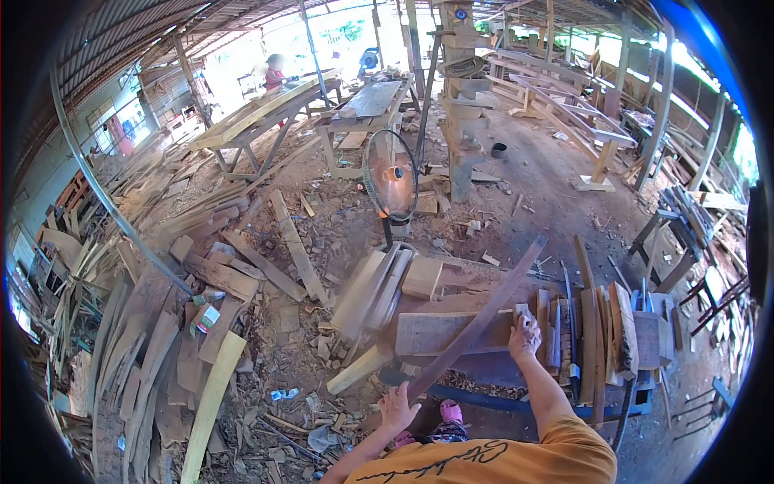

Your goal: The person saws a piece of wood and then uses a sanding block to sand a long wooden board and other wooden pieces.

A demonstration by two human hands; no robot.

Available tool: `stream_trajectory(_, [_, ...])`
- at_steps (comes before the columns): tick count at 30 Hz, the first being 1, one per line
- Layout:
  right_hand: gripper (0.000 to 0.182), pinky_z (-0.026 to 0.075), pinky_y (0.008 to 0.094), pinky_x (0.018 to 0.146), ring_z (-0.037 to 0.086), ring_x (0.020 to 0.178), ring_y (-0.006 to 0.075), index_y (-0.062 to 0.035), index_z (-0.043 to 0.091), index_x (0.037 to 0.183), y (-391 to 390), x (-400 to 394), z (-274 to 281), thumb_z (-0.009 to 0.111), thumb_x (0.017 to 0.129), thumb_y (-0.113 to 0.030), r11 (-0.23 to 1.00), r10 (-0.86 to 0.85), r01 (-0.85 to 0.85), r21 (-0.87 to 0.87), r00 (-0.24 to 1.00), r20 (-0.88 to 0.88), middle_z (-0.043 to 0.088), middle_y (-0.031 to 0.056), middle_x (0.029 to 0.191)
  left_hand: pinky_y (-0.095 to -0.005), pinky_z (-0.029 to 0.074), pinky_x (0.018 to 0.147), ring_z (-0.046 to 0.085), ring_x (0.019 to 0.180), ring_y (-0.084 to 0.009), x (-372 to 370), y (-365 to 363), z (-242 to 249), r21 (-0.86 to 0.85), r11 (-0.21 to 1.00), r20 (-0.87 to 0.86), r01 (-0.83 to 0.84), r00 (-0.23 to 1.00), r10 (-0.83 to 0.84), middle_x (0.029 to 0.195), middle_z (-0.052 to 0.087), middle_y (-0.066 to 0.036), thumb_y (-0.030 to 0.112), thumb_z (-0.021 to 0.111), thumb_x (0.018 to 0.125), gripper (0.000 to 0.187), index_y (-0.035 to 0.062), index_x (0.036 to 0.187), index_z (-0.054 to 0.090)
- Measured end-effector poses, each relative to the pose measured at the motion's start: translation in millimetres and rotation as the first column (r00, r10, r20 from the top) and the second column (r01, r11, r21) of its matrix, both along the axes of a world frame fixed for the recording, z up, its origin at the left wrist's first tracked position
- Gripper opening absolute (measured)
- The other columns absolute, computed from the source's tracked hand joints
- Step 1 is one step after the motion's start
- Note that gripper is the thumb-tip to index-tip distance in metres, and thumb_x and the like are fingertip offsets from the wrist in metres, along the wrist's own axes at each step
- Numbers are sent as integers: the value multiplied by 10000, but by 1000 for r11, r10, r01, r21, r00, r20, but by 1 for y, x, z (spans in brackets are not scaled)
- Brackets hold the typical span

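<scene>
A long, narrow dark wooden strip (476,327) slants across a wide plank (427,332) in front of me. My left hand (397,410) is at the strip's near end, thumb and fingers closed about it. At the right end of the wide plank, my right hand (526,337) is closed over a small wooden block (521,310); its underside is hidden. Several upright boards (592,347) stand packed together just right of that hand. Beyond the plank lies a short squared timber block (422,277).
A round fan (393,173) stands ahead of the work spot. Offcuts and slats (153,363) pile up at left, with a pale yellow board (211,407). Long workbenches (258,113) stand farther back, a person (275,74) beside one. A wooden trestle (673,234) is at right.
</scene>
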State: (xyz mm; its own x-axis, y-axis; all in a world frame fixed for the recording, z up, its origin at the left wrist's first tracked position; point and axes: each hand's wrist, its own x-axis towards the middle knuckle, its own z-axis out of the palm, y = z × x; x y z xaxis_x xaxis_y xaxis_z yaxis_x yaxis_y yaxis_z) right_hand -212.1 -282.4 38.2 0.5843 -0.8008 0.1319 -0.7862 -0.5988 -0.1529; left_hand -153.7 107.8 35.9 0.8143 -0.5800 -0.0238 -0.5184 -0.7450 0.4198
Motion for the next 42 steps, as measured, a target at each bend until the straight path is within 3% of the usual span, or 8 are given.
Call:
stream_trajectory(5, [502, 461, 560, 885, 524, 1094, 484, -14, 406, 1295, -2, -1, 2, 615, 919, -272, 998, 57, -58, 37, 998, 34, 458, 325, 1262, -569, 421, 924, 563, 1122, -374, 1, -11, -10, 55, 997, -38, -60, 997, 62, 1194, 575, -159, 411, 762, 788, 777, 165, 1414, 373])
stream_trajectory(17, [513, 455, 551, 899, 538, 1081, 480, -2, 368, 1281, 5, 3, 24, 621, 921, -266, 984, 5, -8, 180, 1000, 18, 477, 295, 1236, -477, 521, 828, 667, 955, -351, 12, -16, -8, -12, 999, -75, -30, 997, 29, 1047, 644, -136, 456, 734, 798, 656, 154, 1328, 491])
stream_trajectory(21, [517, 507, 538, 838, 566, 1047, 475, -28, 360, 1273, 0, 3, 2, 641, 917, -277, 999, 7, -9, 53, 1000, 31, 475, 275, 1227, -475, 527, 831, 673, 960, -346, 13, -12, 0, -16, 1000, -101, -2, 995, 0, 1058, 653, -125, 464, 721, 801, 647, 151, 1322, 499])
stream_trajectory(26, [501, 507, 537, 853, 579, 1053, 490, -84, 360, 1291, 4, 1, 10, 628, 926, -298, 994, -40, 38, 104, 999, 11, 466, 259, 1260, -459, 536, 821, 667, 998, -328, 20, 16, -9, -79, 996, -62, 35, 997, -40, 1091, 645, -133, 412, 730, 802, 607, 178, 1317, 510])
stream_trajectory(30, [500, 503, 544, 854, 595, 1012, 503, -50, 384, 1293, 14, 0, 12, 628, 924, -284, 984, -52, 43, 171, 997, 52, 465, 272, 1254, -460, 533, 825, 663, 995, -335, 21, 38, -15, -11, 998, -56, 62, 996, -62, 1097, 644, -136, 387, 744, 796, 617, 175, 1322, 502])
stream_trajectory(36, [817, 462, 498, 1005, 532, 1234, 459, -59, 301, 1455, -23, 27, 53, 704, 822, -382, 828, -289, 127, 546, 932, 221, 532, 340, 1323, -469, 526, 826, 655, 974, -352, 19, 43, -16, -105, 988, -25, 117, 992, -120, 1068, 640, -154, 356, 742, 810, 636, 172, 1349, 459])
stream_trajectory(39, [788, 478, 521, 950, 585, 1127, 487, -78, 344, 1422, -44, 69, 117, 717, 808, -401, 910, -95, -85, 406, 910, 404, 596, 315, 1239, -475, 526, 825, 655, 961, -355, 16, 44, -23, -175, 974, 24, 145, 989, -143, 1045, 636, -160, 351, 740, 814, 672, 197, 1392, 434])
stream_trajectory(42, [698, 504, 526, 901, 621, 1065, 470, -69, 374, 1316, -49, 128, 202, 701, 814, -426, 948, 222, -302, 101, 856, 467, 641, 286, 1144, -476, 525, 815, 656, 941, -354, 14, 43, -9, -148, 979, -17, 138, 990, -142, 1029, 634, -167, 348, 742, 815, 733, 233, 1451, 395])
